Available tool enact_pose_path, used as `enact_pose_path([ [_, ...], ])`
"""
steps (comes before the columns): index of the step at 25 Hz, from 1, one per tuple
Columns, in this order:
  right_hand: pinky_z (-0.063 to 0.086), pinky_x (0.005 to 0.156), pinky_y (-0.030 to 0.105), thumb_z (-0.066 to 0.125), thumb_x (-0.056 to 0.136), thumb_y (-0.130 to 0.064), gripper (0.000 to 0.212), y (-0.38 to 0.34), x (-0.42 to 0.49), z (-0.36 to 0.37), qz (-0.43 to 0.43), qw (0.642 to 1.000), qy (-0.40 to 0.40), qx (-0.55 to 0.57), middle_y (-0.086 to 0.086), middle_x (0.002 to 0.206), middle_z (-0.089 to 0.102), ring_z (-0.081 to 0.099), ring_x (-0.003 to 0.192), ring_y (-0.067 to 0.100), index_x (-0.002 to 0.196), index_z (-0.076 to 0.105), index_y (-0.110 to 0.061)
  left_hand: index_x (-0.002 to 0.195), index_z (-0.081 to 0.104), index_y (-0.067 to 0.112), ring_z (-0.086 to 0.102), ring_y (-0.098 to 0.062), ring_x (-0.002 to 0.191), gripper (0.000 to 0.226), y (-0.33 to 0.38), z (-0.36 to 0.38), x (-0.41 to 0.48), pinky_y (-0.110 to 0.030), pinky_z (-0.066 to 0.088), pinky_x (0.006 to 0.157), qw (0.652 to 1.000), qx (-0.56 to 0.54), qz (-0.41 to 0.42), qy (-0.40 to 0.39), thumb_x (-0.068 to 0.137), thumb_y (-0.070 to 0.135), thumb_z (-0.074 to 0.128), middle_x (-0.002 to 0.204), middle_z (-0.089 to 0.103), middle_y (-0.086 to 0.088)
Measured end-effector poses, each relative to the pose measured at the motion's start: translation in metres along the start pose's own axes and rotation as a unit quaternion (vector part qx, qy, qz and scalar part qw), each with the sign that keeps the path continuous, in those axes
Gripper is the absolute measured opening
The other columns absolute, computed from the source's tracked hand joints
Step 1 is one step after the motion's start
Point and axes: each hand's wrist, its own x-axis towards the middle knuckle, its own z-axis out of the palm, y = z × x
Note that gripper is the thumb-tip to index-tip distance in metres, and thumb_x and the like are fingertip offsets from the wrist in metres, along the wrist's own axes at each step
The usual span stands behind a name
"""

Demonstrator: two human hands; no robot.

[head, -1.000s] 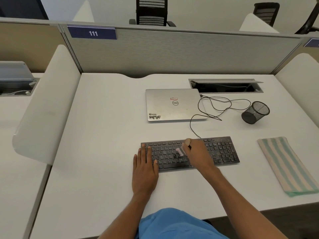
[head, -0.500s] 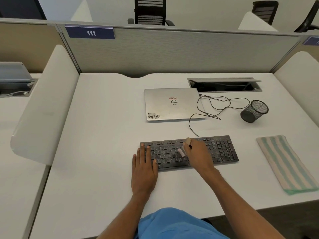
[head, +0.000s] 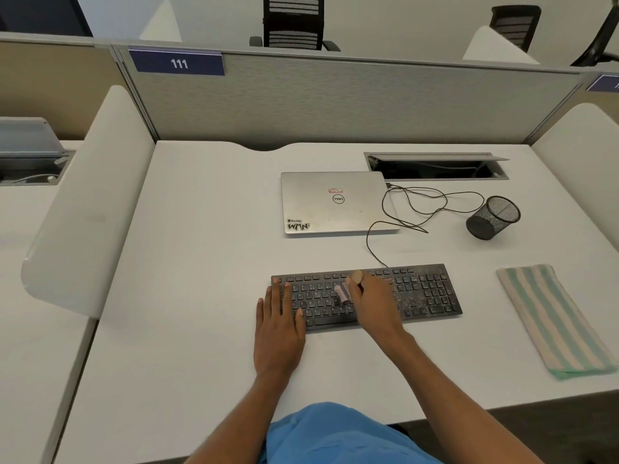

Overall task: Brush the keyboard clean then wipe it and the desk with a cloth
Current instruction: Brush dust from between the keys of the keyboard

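Head view: black keyboard (head: pixel 425 293) is lying flat near the front middle of the white desk (head: pixel 201 262).

Left hand (head: pixel 279 326) is resting flat, fingers straight and close together. The fingertips are lying on the keyboard's left end and the palm is sitting on the desk in front of it.

Right hand (head: pixel 375 306) is gripping a small pale brush (head: pixel 343 293), fingers curled round it. The brush end is touching the keys near the keyboard's middle, just beside the left fingertips. Pale specks are showing on the keys at the right end.

Striped green-and-beige cloth (head: pixel 552 323) is lying folded on the desk to the right of the keyboard, well apart from both hands.

Behind the keyboard a closed silver laptop (head: pixel 335 202) is sitting, with a thin black cable (head: pixel 418 202) looping between it and the keyboard. A black mesh cup (head: pixel 492 217) is lying tipped over on its side, to the right of the laptop. An open cable hatch (head: pixel 435 167) is showing at the desk's rear. A grey partition (head: pixel 335 98) carrying a "111" label (head: pixel 177 63) is closing off the back, and black office chairs (head: pixel 291 25) are standing beyond it.
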Motion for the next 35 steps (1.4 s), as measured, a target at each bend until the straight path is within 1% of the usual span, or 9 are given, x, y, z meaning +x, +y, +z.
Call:
enact_pose_path([
  [8, 0.036, 0.047, 0.022, 0.045, 0.107, -0.02, 0.036, 0.001, 0.003, -0.023, 0.067, 0.983, -0.078, -0.153, -0.003, 0.061, 0.055, 0.052, 0.052, 0.011, 0.079, 0.06, -0.003, 0.169, 0.02, 0.016, 0.014, -0.021, 0.163, 0.064, -0.001, 0.002, -0.001, -0.045, 0.013, 0.132, 1.0, 0.001, 0.001, 0.001, 0.11, 0.039, 0.031, 0.178, 0.009, -0.006],
  [11, 0.038, 0.049, 0.011, 0.045, 0.108, -0.021, 0.038, -0.009, 0.001, -0.024, 0.058, 0.996, -0.028, -0.06, -0.012, 0.064, 0.052, 0.057, 0.053, -0.001, 0.073, 0.054, -0.011, 0.168, 0.024, 0.015, 0.017, -0.023, 0.162, 0.063, -0.001, 0.002, -0.001, -0.046, 0.014, 0.132, 1.0, 0.002, -0.003, -0.001, 0.11, 0.039, 0.032, 0.177, 0.012, -0.007],
  [14, 0.038, 0.052, 0.008, 0.048, 0.106, -0.012, 0.032, -0.009, -0.005, -0.021, 0.054, 0.996, -0.056, -0.043, -0.002, 0.067, 0.056, 0.055, 0.055, -0.009, 0.08, 0.054, 0.006, 0.168, 0.022, 0.015, 0.016, -0.023, 0.162, 0.064, -0.001, 0.002, 0.0, -0.045, 0.013, 0.132, 1.0, 0.003, -0.002, -0.003, 0.11, 0.039, 0.031, 0.177, 0.01, -0.007],
  [19, 0.042, 0.049, 0.003, 0.045, 0.104, 0.0, 0.027, -0.008, -0.005, -0.035, 0.095, 0.99, -0.103, 0.025, 0.004, 0.073, 0.057, 0.064, 0.068, 0.007, 0.078, 0.054, 0.0, 0.169, 0.019, 0.016, 0.012, -0.021, 0.163, 0.064, -0.002, 0.002, 0.0, -0.045, 0.011, 0.133, 1.0, 0.005, -0.001, -0.001, 0.11, 0.039, 0.031, 0.178, 0.006, -0.005],
  [21, 0.061, 0.07, 0.026, 0.051, 0.104, -0.009, 0.026, -0.004, -0.002, -0.032, 0.073, 0.992, -0.101, 0.037, -0.001, 0.084, 0.067, 0.075, 0.084, 0.014, 0.079, 0.06, -0.011, 0.169, 0.018, 0.016, 0.011, -0.021, 0.163, 0.065, -0.002, 0.002, 0.0, -0.045, 0.011, 0.133, 1.0, 0.006, 0.0, -0.002, 0.11, 0.039, 0.031, 0.178, 0.005, -0.005],
  [23, 0.061, 0.081, 0.041, 0.06, 0.101, -0.019, 0.018, -0.006, -0.002, -0.021, 0.031, 0.991, -0.129, -0.005, -0.009, 0.083, 0.073, 0.073, 0.083, 0.005, 0.084, 0.066, -0.022, 0.168, 0.02, 0.015, 0.014, -0.023, 0.163, 0.065, -0.001, 0.003, 0.001, -0.046, 0.013, 0.132, 1.0, 0.007, -0.003, -0.002, 0.109, 0.039, 0.031, 0.178, 0.008, -0.007],
  [28, 0.051, 0.061, 0.014, 0.056, 0.102, -0.007, 0.017, -0.029, -0.003, 0.0, 0.039, 0.977, -0.209, -0.017, 0.002, 0.096, 0.075, 0.06, 0.056, -0.018, 0.103, 0.072, -0.001, 0.168, 0.023, 0.014, 0.016, -0.024, 0.162, 0.064, -0.002, 0.002, 0.0, -0.045, 0.013, 0.132, 1.0, 0.01, 0.0, -0.003, 0.109, 0.039, 0.03, 0.177, 0.011, -0.008],
  [32, 0.038, 0.043, 0.019, 0.04, 0.101, 0.005, 0.03, -0.002, 0.004, -0.022, 0.149, 0.973, -0.17, 0.046, 0.016, 0.101, 0.072, 0.072, 0.06, 0.002, 0.081, 0.061, -0.003, 0.168, 0.023, 0.015, 0.016, -0.023, 0.163, 0.064, 0.0, 0.002, 0.001, -0.045, 0.012, 0.132, 1.0, 0.002, -0.002, -0.001, 0.109, 0.039, 0.031, 0.177, 0.011, -0.007],
  [35, 0.06, 0.055, 0.028, 0.045, 0.099, -0.004, 0.032, 0.023, 0.013, -0.038, 0.186, 0.974, -0.121, 0.052, 0.008, 0.097, 0.074, 0.078, 0.078, 0.018, 0.073, 0.061, -0.012, 0.168, 0.022, 0.015, 0.015, -0.023, 0.163, 0.063, -0.001, 0.001, 0.0, -0.045, 0.012, 0.132, 1.0, -0.001, -0.002, 0.0, 0.11, 0.038, 0.031, 0.177, 0.01, -0.006],
])
